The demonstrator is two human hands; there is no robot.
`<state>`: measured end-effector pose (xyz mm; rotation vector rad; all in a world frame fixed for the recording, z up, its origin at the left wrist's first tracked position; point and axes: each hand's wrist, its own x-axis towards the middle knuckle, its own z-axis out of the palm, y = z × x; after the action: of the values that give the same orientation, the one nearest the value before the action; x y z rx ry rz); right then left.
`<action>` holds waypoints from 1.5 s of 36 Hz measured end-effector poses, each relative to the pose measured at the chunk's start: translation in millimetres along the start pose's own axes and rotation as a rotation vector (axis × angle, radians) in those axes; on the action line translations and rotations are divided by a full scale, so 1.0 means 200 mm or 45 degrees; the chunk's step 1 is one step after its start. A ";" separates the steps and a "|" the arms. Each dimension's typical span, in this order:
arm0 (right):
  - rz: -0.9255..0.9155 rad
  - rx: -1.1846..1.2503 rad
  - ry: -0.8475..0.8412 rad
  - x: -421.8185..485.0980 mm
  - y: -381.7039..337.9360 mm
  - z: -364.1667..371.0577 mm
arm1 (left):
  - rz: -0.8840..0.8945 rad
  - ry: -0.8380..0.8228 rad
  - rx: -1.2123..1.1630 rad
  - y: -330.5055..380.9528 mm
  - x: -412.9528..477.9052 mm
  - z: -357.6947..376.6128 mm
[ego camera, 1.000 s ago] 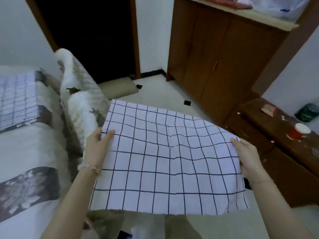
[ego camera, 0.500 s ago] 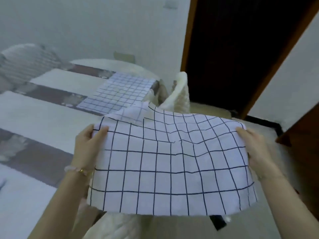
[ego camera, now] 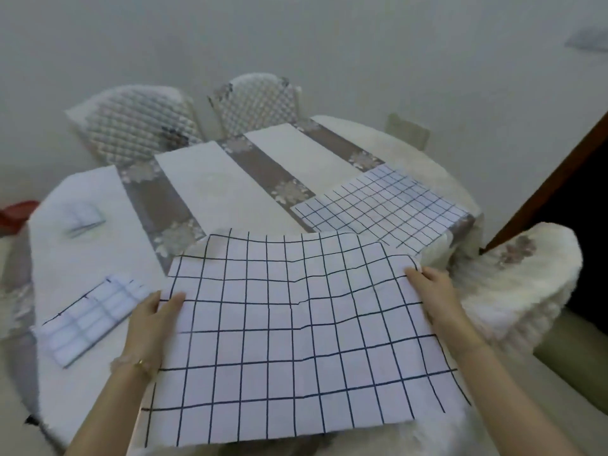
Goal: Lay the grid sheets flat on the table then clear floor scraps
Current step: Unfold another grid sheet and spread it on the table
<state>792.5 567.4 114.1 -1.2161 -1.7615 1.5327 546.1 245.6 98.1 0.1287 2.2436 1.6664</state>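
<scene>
Flanking the table [ego camera: 204, 179] — quilted chairs [ego camera: 256, 103].

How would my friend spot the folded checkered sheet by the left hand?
Look at the big table. On its near left side, beside the left hand, lies the folded sheet. It is a narrow strip, while the held sheet and the far sheet are spread wide.
</scene>
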 end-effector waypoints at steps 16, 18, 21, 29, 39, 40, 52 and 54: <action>0.033 -0.331 -0.507 0.67 -0.05 0.80 | -0.465 0.387 0.038 -0.23 0.21 -0.22; 0.017 -0.361 -0.525 0.75 -0.03 0.84 | -0.493 0.394 0.056 -0.26 0.25 -0.22; 0.001 -0.425 -0.497 0.85 0.01 0.89 | -0.542 0.374 0.069 -0.28 0.29 -0.19; 0.009 -0.506 -0.427 0.92 0.10 0.87 | -0.542 0.317 0.291 -0.40 0.38 -0.13; -0.004 -0.694 -0.310 1.05 0.14 0.83 | -0.514 0.380 0.409 -0.37 0.47 -0.01; -0.008 -0.707 -0.308 1.05 0.15 0.83 | -0.515 0.392 0.408 -0.37 0.47 0.00; -0.062 -0.787 -0.282 1.05 0.15 0.87 | -0.495 0.360 0.437 -0.39 0.40 -0.06; -0.067 -0.781 -0.291 1.04 0.15 0.88 | -0.502 0.347 0.434 -0.40 0.38 -0.07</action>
<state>555.8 657.3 6.3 -1.2798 -2.5111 1.1666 479.8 228.2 9.1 -0.4569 2.5267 1.1454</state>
